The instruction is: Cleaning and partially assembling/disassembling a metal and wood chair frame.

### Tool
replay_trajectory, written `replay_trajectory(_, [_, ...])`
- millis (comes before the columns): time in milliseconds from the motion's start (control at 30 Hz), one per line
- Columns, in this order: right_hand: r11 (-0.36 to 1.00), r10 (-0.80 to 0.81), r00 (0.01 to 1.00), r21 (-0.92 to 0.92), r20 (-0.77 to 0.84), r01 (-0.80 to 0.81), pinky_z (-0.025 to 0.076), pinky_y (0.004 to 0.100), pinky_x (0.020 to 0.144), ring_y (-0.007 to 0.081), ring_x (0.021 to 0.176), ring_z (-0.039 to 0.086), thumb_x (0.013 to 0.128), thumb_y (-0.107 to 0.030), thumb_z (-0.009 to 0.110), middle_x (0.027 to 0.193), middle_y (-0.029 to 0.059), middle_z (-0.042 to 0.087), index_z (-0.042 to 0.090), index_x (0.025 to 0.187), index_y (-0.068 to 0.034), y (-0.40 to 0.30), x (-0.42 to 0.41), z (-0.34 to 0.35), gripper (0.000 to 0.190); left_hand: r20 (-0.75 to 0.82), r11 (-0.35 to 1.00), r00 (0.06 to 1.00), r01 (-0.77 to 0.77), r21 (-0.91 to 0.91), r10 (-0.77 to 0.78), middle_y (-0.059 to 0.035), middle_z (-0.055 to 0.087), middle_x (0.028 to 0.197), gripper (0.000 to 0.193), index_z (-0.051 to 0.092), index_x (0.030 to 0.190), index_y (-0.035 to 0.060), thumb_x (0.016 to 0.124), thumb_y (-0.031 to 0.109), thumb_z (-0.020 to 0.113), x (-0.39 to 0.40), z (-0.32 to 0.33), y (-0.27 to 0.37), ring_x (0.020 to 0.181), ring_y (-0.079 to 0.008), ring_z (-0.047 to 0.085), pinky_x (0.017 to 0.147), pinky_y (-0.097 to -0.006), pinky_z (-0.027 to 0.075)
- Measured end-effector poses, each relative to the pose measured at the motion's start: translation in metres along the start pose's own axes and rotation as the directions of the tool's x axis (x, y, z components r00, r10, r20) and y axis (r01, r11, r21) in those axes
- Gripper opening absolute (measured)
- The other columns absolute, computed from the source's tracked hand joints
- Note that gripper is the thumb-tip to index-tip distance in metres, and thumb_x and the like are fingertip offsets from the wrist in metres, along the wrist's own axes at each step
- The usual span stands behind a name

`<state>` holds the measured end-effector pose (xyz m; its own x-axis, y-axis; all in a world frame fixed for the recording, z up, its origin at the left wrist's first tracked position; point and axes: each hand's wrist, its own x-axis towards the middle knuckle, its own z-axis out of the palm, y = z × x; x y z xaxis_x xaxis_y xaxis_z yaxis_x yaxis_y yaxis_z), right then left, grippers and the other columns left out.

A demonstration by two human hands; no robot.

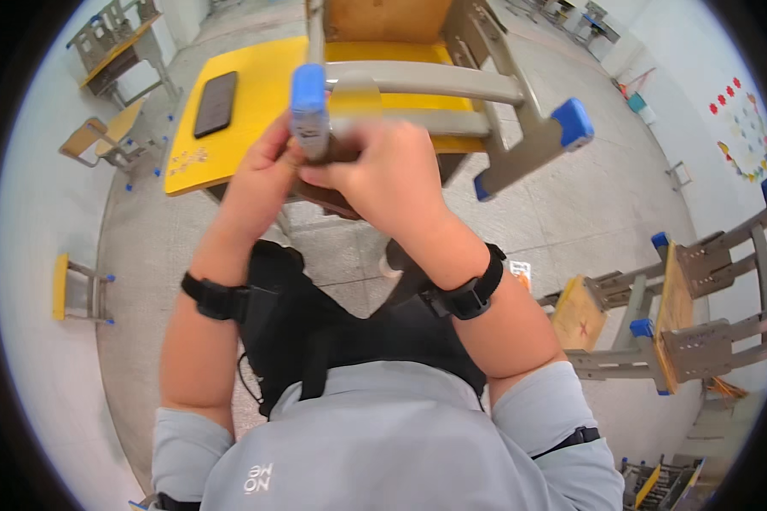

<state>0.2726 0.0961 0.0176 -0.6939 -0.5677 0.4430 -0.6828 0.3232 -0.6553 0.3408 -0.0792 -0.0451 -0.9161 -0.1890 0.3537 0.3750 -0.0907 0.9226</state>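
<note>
A grey metal-framed chair (425,78) rests overturned on a yellow desk (265,61), with its feet pointing towards me. One chair leg (310,131), tipped with a blue plastic cap (308,89), stands between my hands. My left hand (262,163) grips this leg from the left, fingers bent at its side. On the other side, my right hand (387,169) is curled close to the leg, its thumb reaching towards the left fingertips. Motion blurs the right fingers, so whether they hold anything is unclear.
A dark smartphone (216,104) and several small metal pieces (188,160) lie on the desk's left part. More chairs (674,306) are at the right. A chair (102,137) and a desk (118,54) stand at the far left. Tiled floor (553,211) surrounds the desk.
</note>
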Motion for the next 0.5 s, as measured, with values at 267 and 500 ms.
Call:
replay_trajectory(267, [0.975,0.222,0.961,-0.008,0.164,-0.224,0.056,0.0453,0.072,0.0394,0.078,0.071,0.071,-0.037,0.087,0.078,0.0194,0.071,0.074,0.083,-0.002,0.038,-0.02,0.041,0.039,0.027,0.989,0.999,0.035,-0.141,-0.032,-0.0034,0.039,0.162,0.051,0.039,0.156,0.0072,0.107,0.012,0.052,0.002,-0.005,0.001,0.138,-0.0294,0.053,0.115,-0.0419,0.043])
replay_trajectory(500, [0.978,0.178,0.975,0.085,0.129,-0.19,0.056,0.0422,0.074,0.0343,0.082,0.072,0.077,-0.038,0.084,0.085,0.0196,0.072,0.072,0.093,-0.001,0.1,-0.078,0.046,0.042,0.023,0.993,0.998,-0.06,-0.104,0.063,-0.0031,0.029,0.167,0.057,0.032,0.159,0.0054,0.107,0.016,0.053,-0.007,0.002,0.005,0.144,-0.0368,0.045,0.119,-0.0476,0.039])
